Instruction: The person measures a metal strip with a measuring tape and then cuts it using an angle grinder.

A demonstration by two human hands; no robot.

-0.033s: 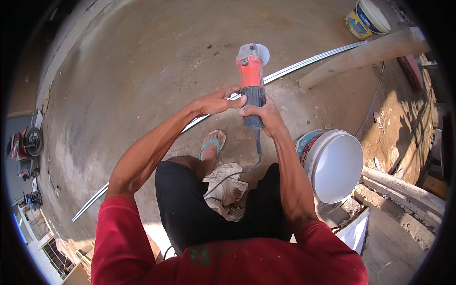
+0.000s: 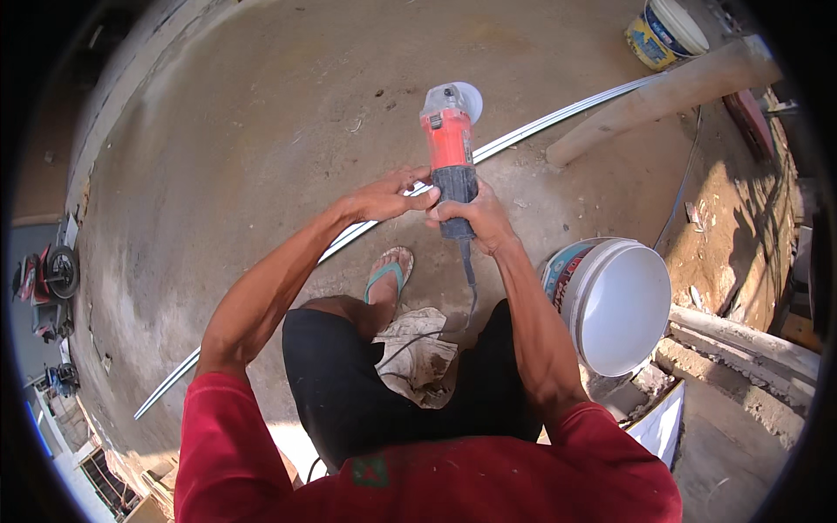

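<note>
A red angle grinder (image 2: 451, 139) with a black grip and a pale disc (image 2: 471, 103) is held up over the floor, its disc end pointing away from me. My right hand (image 2: 482, 216) wraps the grip from the right, thumb across it. From the left, my left hand (image 2: 388, 197) meets the same grip with its thumb, while its fingertips pass partly out of sight at the grinder's side. Beneath both hands, a long white grooved strip (image 2: 558, 116) runs diagonally across the ground. A dark power cord (image 2: 470, 270) hangs from the grinder's near end.
A large white bucket (image 2: 624, 307) stands beside my right forearm. Farther right, a thick post (image 2: 663, 105) crosses near a yellow-and-blue bucket (image 2: 664, 37). A pale crumpled sack (image 2: 417, 349) lies between my legs, by my sandalled foot (image 2: 388, 277). A red motorcycle (image 2: 44, 275) is at far left.
The grinder and both hands sit slightly farther left and closer to me in the view. The whole scene has shifted a little too; both hands keep their places on the grip.
</note>
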